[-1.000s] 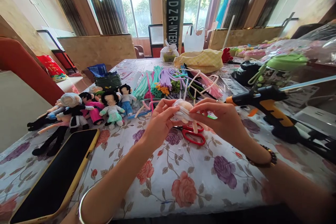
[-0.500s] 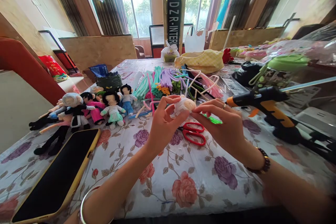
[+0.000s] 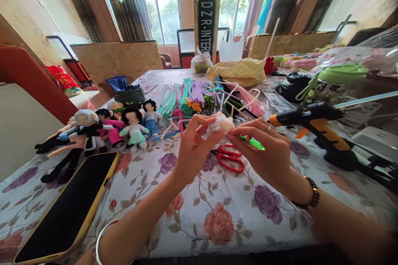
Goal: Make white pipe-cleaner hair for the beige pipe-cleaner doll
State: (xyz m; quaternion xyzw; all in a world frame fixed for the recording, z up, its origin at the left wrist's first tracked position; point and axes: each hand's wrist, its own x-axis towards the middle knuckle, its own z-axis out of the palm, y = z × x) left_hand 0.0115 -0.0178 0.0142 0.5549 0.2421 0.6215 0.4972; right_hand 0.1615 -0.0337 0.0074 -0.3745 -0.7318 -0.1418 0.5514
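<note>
Both of my hands meet above the flowered tablecloth (image 3: 217, 223). My left hand (image 3: 194, 147) pinches a small fuzzy white and cream piece (image 3: 221, 124) between thumb and fingertips. My right hand (image 3: 267, 153) grips the same piece from the right, its fingers closed, and a green tool (image 3: 253, 143) sticks out of that hand. Red-handled scissors (image 3: 228, 158) lie on the cloth just below my hands.
A row of small dolls (image 3: 108, 128) lies at the left, a phone in a yellow case (image 3: 66, 211) near the front left. Bundles of coloured pipe cleaners (image 3: 199, 97) sit behind my hands. A glue gun (image 3: 314, 122) stands at the right, beside a green-lidded jar (image 3: 337, 76).
Both hands have lifted the fuzzy piece slightly and turned it. My right hand has dropped a little, showing more of the scissors and the green tool.
</note>
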